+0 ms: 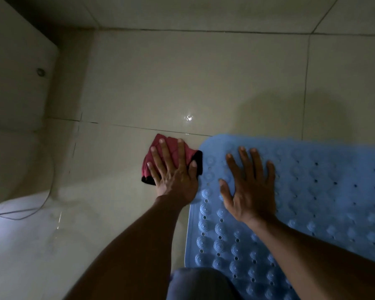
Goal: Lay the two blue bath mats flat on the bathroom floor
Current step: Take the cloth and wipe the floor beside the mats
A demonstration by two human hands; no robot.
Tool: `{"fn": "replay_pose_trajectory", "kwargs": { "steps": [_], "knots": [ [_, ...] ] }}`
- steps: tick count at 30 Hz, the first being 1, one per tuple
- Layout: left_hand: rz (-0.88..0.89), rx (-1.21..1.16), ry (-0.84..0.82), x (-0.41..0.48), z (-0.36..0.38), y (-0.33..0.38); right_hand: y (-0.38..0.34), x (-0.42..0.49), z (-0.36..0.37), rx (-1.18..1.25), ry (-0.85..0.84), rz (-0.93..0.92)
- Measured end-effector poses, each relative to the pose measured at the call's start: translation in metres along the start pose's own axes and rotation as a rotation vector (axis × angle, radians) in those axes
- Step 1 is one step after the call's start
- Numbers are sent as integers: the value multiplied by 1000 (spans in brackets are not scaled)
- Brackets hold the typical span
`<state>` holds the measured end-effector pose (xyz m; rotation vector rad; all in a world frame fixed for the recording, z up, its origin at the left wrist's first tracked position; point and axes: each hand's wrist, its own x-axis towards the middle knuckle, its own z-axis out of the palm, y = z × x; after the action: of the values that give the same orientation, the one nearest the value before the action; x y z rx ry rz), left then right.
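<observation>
Pressing flat, open: right hand [250, 191] on the blue bath mat [323, 191], left hand [175, 176] on a red cloth [191, 153]. The tiles [182, 83] look maybe wet, so the mat could slip.

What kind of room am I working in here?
Most likely a bathroom: glossy tiled floor, a blue bath mat with bumps and drain holes under the right hand, and a white fixture, perhaps a toilet, at left.
</observation>
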<state>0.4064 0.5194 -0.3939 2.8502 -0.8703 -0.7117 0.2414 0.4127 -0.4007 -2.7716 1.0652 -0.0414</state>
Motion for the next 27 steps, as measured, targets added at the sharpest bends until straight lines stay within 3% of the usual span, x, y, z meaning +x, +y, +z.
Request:
{"fn": "replay_pose_trajectory", "kwargs": {
  "steps": [7,16,18,21,23,25,27],
  "knots": [
    [192,141,176,39,-7,1,0,1,-2,22,-60,11],
    [567,297,113,94,-37,14,3,2,-7,109,-111,11],
    [531,209,97,85,-47,23,3,4,-12,158,-142,7],
    [219,60,152,58,-44,45,11,4,-25,282,-171,-3],
    [56,55,70,48,-32,62,34,3,-37,287,-147,105],
    [73,67,11,46,-18,79,73,-5,-45,232,-154,239],
    [166,94,-2,47,-10,100,106,-19,-44,208,-230,203]
  ]
}}
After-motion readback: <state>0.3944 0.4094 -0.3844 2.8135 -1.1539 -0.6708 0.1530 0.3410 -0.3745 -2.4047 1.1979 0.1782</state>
